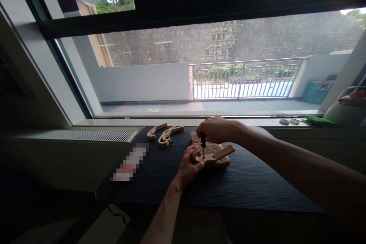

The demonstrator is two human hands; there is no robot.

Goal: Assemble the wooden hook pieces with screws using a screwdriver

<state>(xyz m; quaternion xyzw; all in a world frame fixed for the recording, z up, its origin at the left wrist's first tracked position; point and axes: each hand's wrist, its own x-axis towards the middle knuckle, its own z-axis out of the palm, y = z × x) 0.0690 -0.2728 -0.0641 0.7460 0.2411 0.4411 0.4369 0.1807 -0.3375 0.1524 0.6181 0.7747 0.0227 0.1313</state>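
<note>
My right hand (215, 129) is closed round the black handle of a small screwdriver (203, 144), held upright with its tip down on a curved wooden piece (215, 154). My left hand (189, 164) grips the rounded left end of that piece and steadies it. The piece lies on a flat wooden board (217, 160) with small holes, on the dark ribbed table top (246, 183).
Two more curved wooden pieces (156, 130) (169, 135) lie at the table's back left. A blurred-out object (130, 162) sits to the left. The window sill behind holds tape rolls (288, 122), a green thing (318, 120) and a white pot (347, 111). A radiator grille (88, 135) lies left.
</note>
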